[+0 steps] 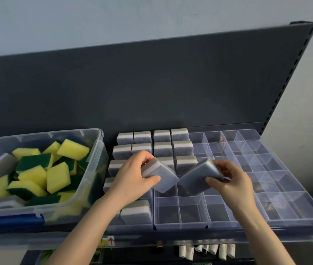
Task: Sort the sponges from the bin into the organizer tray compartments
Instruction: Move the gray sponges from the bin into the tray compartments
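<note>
Both hands pinch grey sponges over the organizer tray [305,207], left hand [132,178] gripping one sponge [161,176] and right hand [232,180] another [197,178], each probably light, soft and squashy, best held by its short edges

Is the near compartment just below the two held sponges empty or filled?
Empty. The clear compartment shows only its bare floor; both grey sponges, left and right, are above the tray in the hands.
</note>
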### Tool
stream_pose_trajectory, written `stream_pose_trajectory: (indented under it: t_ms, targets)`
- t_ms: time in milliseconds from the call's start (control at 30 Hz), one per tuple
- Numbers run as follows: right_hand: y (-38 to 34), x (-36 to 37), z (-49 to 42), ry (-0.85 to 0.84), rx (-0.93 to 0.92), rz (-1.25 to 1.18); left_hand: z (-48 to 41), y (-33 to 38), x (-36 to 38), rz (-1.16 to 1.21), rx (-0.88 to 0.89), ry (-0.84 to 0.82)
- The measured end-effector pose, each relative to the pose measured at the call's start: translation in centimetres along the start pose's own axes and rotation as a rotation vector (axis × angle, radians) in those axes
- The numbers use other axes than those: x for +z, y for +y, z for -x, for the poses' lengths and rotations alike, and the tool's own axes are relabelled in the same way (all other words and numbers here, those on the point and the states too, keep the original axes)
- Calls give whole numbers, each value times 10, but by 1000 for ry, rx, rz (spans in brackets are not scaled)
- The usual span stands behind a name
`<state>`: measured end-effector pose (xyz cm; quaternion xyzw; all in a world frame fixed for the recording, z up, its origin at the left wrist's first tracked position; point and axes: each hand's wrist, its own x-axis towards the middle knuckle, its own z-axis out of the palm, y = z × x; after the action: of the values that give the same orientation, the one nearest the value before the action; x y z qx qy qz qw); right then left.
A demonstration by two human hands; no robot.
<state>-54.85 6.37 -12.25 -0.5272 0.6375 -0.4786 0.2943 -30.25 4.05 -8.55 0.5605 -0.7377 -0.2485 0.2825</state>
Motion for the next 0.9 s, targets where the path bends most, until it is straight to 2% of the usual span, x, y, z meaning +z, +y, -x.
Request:
stream_pose_trajectory:
  t_ms: [267,500,733,900]
  targets:
    - [-5,4,3,-30,-98,73,-7,-1,-4,-112,35,-100]
    - [1,3,3,-39,-93,163,-9,-1,-3,-125,23,-155]
    - [-18,3,-6,-242,-359,468,-20,9,-4,-233,28,-264]
    - [-35,8,-13,-378,-310,614,-25,16,0,-378,45,-340]
